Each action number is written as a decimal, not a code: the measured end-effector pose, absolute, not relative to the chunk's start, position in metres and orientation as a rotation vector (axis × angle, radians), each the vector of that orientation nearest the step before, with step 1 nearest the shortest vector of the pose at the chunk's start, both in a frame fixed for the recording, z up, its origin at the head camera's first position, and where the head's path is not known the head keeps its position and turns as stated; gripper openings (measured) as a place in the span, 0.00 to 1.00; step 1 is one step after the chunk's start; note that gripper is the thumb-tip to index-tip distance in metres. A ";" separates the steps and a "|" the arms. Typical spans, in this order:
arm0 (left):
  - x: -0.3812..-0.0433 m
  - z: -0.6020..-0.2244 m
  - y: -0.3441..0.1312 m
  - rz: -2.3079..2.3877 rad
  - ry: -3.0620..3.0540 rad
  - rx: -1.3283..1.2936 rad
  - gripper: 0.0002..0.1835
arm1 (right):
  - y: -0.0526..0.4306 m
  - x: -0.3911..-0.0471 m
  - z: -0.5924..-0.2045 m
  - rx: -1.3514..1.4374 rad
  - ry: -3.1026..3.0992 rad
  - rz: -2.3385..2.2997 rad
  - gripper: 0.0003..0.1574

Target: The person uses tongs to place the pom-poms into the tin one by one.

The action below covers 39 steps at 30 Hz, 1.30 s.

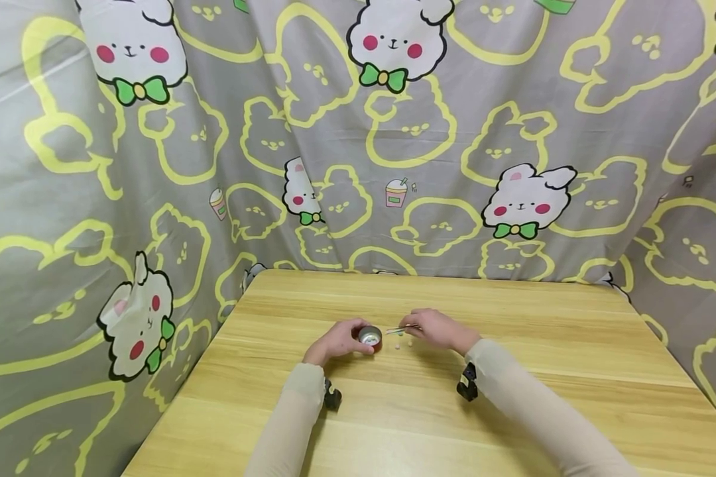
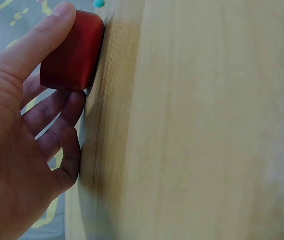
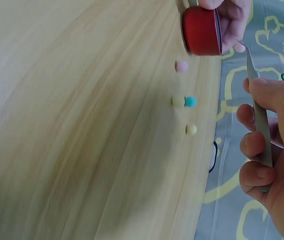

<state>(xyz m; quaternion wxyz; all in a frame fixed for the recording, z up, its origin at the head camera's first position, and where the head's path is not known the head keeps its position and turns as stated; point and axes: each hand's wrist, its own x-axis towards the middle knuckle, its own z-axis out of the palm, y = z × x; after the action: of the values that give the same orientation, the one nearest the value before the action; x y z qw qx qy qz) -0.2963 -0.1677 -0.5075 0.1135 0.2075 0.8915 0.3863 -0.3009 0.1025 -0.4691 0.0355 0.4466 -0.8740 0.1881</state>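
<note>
My left hand (image 1: 339, 339) grips a small round red tin (image 2: 74, 52) on the table, thumb on the near side and fingers on the far side. Its open top and silvery inside show in the head view. My right hand (image 1: 437, 329) pinches metal tweezers (image 3: 261, 120) that point left, their tips close to the tin's rim. A small pale pink bead (image 3: 239, 47) shows at the tweezer tips. On the wood beside the tin lie a pink bead (image 3: 182, 66), a turquoise bead (image 3: 190, 102), a cream bead (image 3: 178, 101) and a pale yellow bead (image 3: 191, 129).
The wooden table (image 1: 513, 391) extends on all sides of the hands. Grey curtains (image 1: 334, 132) with cartoon animals hang behind it and along both sides. A black wrist camera (image 1: 332, 395) sits on the left sleeve, and another black camera (image 1: 468, 383) on the right.
</note>
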 end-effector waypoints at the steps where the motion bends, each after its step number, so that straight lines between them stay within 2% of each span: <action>1: -0.296 -0.508 -0.168 1.132 2.615 0.612 0.27 | 0.101 -0.301 -0.469 1.381 -2.686 0.582 0.09; 39: -0.297 -0.508 -0.169 1.103 2.635 0.635 0.26 | 0.072 -0.311 -0.486 1.337 -2.774 0.554 0.10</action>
<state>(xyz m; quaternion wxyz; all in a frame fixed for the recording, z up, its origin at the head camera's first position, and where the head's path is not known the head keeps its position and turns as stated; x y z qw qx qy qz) -0.2968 -0.1685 -0.5077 0.1074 0.2156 0.8953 0.3748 -0.3111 0.0719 -0.4857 0.0062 0.4274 -0.8865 0.1771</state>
